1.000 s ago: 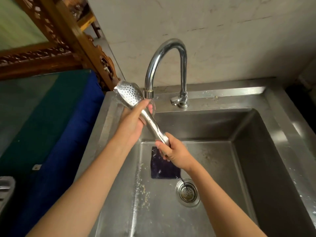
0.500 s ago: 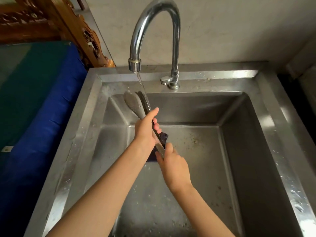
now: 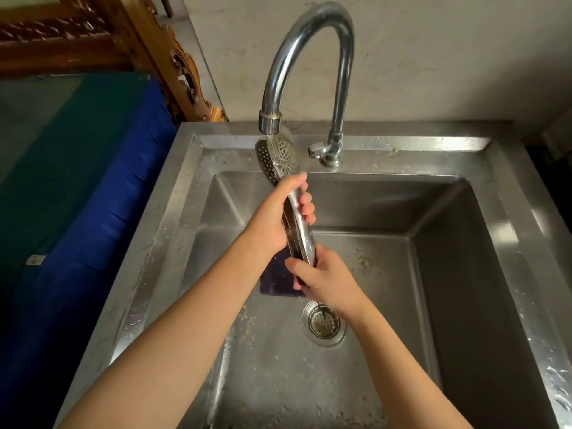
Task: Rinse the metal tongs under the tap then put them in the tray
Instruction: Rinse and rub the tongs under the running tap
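The metal tongs (image 3: 280, 156) have perforated spoon-shaped heads, and both heads sit closed together right under the spout of the chrome tap (image 3: 309, 32). My left hand (image 3: 278, 218) grips the middle of the tongs' arms. My right hand (image 3: 325, 280) holds the lower hinge end over the steel sink (image 3: 464, 243). No tray is in view.
A dark purple cloth (image 3: 275, 280) lies flat on the sink bottom beside the drain strainer (image 3: 323, 325). The tap lever (image 3: 317, 150) points left on the back ledge. A blue-covered surface (image 3: 93, 181) and carved wooden frame (image 3: 173, 63) lie left of the sink.
The tongs' heads rose from below the stream up to the spout mouth, and the heads closed together. Both hands moved up with them.
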{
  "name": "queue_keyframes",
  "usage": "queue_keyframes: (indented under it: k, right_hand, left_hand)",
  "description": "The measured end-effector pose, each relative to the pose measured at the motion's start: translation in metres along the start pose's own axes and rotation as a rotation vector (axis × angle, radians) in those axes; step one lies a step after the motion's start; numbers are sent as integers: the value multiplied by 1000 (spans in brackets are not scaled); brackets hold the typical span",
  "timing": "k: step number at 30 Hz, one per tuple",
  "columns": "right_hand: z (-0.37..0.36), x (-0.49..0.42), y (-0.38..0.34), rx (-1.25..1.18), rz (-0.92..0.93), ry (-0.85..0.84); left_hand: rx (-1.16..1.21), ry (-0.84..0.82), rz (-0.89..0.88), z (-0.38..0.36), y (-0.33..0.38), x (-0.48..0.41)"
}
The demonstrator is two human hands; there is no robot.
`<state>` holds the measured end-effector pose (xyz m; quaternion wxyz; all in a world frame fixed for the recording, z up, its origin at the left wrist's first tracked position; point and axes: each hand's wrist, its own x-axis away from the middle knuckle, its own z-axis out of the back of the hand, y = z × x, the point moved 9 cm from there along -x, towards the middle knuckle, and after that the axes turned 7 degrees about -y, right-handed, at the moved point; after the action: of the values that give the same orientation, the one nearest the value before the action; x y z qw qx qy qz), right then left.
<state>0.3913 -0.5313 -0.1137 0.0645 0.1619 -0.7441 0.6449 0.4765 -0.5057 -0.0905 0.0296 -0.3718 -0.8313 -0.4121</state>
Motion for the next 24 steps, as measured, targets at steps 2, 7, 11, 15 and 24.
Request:
queue_keyframes:
  k: [2, 7, 11, 15, 24]
  right_hand:
    - [9, -7, -8, 225, 10, 83]
    - [8, -29, -37, 603, 90, 153]
    - [0, -41, -58, 553, 187, 113]
    - [-14, -50, -46, -107, 127, -160]
    - [-5, -85, -54, -624, 81, -94]
  left_hand:
    - [-33, 174, -40, 13, 3, 2]
    - [-93, 309, -188, 23, 31, 6]
    - [-106, 241, -252, 10, 59, 2]
    - [-171, 179, -278, 5, 78, -3]
    - [-68, 175, -351, 8, 126, -21]
